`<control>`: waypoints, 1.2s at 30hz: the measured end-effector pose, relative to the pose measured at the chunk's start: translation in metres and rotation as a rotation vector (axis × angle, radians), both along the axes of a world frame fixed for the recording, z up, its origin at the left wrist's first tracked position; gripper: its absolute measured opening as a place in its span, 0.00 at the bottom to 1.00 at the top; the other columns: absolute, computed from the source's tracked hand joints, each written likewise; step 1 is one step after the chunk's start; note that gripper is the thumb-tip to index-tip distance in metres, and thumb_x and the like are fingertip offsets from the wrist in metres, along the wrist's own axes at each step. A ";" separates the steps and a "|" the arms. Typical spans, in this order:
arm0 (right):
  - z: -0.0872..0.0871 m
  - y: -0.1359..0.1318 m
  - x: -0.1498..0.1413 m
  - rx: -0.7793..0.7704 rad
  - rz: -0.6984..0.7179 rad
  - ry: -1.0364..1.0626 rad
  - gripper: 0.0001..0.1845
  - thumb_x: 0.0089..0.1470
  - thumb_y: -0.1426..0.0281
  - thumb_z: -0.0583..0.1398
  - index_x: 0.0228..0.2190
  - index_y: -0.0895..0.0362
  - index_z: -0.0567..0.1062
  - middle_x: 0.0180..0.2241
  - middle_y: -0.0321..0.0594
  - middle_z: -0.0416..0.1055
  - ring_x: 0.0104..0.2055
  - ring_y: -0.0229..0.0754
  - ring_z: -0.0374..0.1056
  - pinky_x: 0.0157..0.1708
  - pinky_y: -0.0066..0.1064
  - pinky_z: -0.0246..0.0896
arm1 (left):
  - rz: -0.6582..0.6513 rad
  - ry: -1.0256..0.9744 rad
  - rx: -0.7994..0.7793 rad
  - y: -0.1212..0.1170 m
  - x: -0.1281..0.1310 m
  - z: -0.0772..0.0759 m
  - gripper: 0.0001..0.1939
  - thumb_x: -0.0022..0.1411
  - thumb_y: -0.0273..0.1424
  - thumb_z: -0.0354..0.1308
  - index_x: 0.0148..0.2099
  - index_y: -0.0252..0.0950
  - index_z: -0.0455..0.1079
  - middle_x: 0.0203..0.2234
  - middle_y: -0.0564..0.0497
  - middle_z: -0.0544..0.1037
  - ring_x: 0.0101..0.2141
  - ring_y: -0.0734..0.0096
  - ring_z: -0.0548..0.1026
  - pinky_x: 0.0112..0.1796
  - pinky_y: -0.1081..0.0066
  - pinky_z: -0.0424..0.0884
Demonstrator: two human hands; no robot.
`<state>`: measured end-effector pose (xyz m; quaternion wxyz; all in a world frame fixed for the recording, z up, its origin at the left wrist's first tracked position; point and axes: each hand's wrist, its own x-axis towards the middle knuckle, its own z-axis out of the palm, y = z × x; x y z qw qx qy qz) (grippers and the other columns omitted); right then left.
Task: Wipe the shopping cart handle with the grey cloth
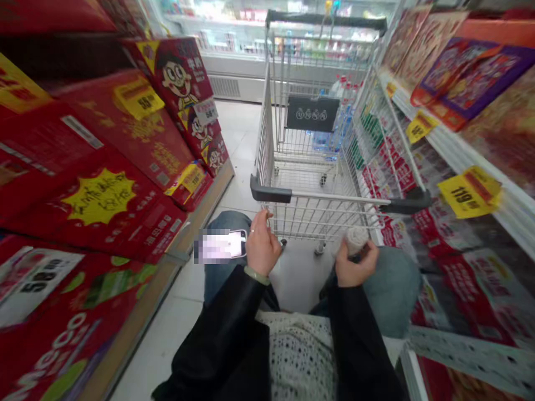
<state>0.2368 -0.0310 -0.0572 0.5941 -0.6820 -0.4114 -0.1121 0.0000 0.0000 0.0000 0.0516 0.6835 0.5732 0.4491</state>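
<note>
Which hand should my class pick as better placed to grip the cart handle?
Left, probably: the left hand sits just under the handle, closer than the right hand, which clutches a pale round bundle. The left seems to touch a phone, though.

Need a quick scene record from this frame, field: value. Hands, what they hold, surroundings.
place: supermarket aisle, tiled floor
left hand: holds a smartphone, screen blurred
right hand: holds a pale round object, kind unclear
nearest: wire shopping cart, both hands just behind and below its handle
left shelf: red boxes with a cartoon boy
right shelf: yellow price tag reading 119
far end: refrigerated display case
</note>
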 end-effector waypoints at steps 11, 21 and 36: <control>0.035 0.010 -0.083 0.013 0.674 -0.342 0.20 0.55 0.76 0.57 0.50 0.55 0.70 0.43 0.45 0.74 0.47 0.48 0.70 0.49 0.45 0.68 | -0.025 -0.001 -0.033 -0.001 0.006 0.002 0.33 0.60 0.17 0.49 0.68 0.34 0.56 0.59 0.39 0.72 0.64 0.56 0.67 0.63 0.56 0.67; 0.080 0.020 -0.091 0.089 0.583 -0.362 0.21 0.55 0.75 0.59 0.51 0.56 0.69 0.44 0.47 0.74 0.47 0.48 0.69 0.50 0.46 0.69 | -0.045 0.031 -0.060 -0.003 0.000 0.003 0.37 0.57 0.15 0.48 0.68 0.35 0.55 0.62 0.40 0.70 0.66 0.58 0.67 0.63 0.59 0.69; 0.055 0.012 0.089 -0.019 -0.267 -0.066 0.30 0.45 0.58 0.68 0.48 0.58 0.72 0.44 0.50 0.74 0.43 0.51 0.72 0.37 0.39 0.69 | -0.043 0.003 0.012 -0.001 0.001 -0.002 0.32 0.61 0.16 0.48 0.67 0.37 0.58 0.58 0.41 0.73 0.64 0.59 0.68 0.63 0.58 0.69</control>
